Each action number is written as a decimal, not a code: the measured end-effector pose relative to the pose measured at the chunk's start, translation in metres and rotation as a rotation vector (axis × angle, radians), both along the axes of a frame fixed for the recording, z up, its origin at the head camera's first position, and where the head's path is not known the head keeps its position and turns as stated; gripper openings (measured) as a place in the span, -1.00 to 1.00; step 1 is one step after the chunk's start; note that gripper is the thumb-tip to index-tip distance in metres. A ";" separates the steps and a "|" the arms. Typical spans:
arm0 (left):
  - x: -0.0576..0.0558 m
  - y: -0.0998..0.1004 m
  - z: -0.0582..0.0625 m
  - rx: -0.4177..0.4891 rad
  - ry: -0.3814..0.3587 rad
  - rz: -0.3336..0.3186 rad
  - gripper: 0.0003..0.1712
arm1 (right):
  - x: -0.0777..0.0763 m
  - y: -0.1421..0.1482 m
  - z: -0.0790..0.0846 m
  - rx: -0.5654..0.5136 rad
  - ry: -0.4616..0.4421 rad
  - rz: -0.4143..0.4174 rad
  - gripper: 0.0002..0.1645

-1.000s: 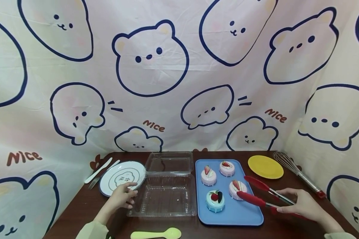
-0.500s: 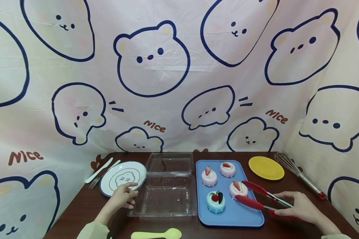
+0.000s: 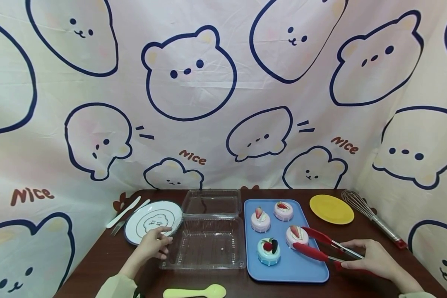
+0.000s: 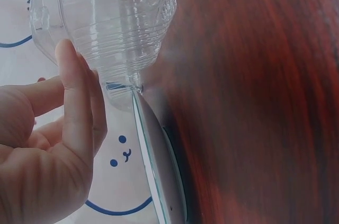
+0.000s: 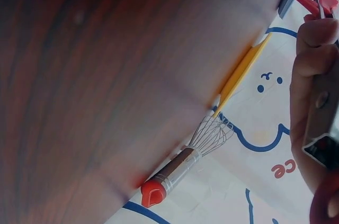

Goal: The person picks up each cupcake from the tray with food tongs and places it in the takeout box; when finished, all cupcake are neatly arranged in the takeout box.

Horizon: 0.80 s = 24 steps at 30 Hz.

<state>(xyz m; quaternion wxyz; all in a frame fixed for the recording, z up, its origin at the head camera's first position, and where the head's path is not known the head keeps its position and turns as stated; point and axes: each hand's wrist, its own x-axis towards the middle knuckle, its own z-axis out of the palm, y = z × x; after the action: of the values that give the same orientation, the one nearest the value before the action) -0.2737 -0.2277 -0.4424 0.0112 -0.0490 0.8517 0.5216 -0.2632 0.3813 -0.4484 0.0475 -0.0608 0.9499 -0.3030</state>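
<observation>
My right hand (image 3: 372, 258) grips a pair of red-tipped metal tongs (image 3: 316, 252). The tongs' two red tips lie on either side of a pink toy cake (image 3: 297, 236) with a strawberry slice on top; whether they squeeze it I cannot tell. That cake sits on a blue tray (image 3: 287, 271), along with two more pink cakes (image 3: 260, 222) and a light blue cake (image 3: 268, 253) topped with a cherry. With fingers loosely bent and nothing held, my left hand (image 3: 152, 245) hovers by the left edge of an open clear plastic box (image 3: 208, 248), near the white plate (image 3: 149, 223).
A yellow plate (image 3: 331, 209) and a whisk (image 3: 374, 217) lie at the right back. A knife (image 3: 123, 212) and fork (image 3: 116, 228) are left of the white plate. The green spoon (image 3: 195, 292) rests at the front edge. A bear-print cloth hangs behind the table.
My right hand has shifted slightly left, bringing the tongs' tips closer around the pink cake and nearer each other. The left hand stays where it was.
</observation>
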 end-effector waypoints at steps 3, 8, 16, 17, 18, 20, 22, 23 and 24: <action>0.001 0.000 0.000 -0.003 0.003 -0.002 -0.54 | -0.001 0.001 -0.002 -0.010 0.002 0.008 -0.38; 0.001 0.000 0.002 0.000 -0.007 -0.010 -0.54 | -0.001 0.001 -0.002 -0.010 0.013 0.014 -0.39; -0.001 0.000 0.001 -0.002 0.000 -0.011 -0.54 | 0.001 0.000 0.000 -0.014 0.033 0.007 -0.37; -0.001 0.000 0.001 -0.003 0.002 -0.010 -0.54 | 0.001 -0.001 0.000 -0.016 0.036 0.004 -0.36; -0.001 0.000 0.001 -0.006 0.004 -0.008 -0.54 | 0.002 -0.001 0.001 -0.018 0.042 -0.002 -0.35; 0.000 0.000 0.001 -0.008 0.003 -0.009 -0.54 | 0.002 -0.002 0.002 -0.023 0.058 -0.022 -0.33; -0.001 0.000 0.000 -0.004 -0.003 -0.007 -0.54 | 0.001 -0.004 0.004 -0.030 0.079 -0.043 -0.31; -0.001 -0.001 0.000 -0.001 -0.008 -0.008 -0.54 | 0.000 -0.005 0.006 -0.037 0.088 -0.054 -0.30; -0.001 -0.001 0.000 0.000 -0.012 -0.009 -0.54 | -0.001 -0.007 0.008 -0.044 0.105 -0.059 -0.29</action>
<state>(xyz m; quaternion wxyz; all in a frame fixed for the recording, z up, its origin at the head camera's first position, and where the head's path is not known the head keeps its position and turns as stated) -0.2744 -0.2284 -0.4423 0.0189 -0.0483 0.8518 0.5213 -0.2637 0.3747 -0.4408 -0.0128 -0.0497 0.9455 -0.3216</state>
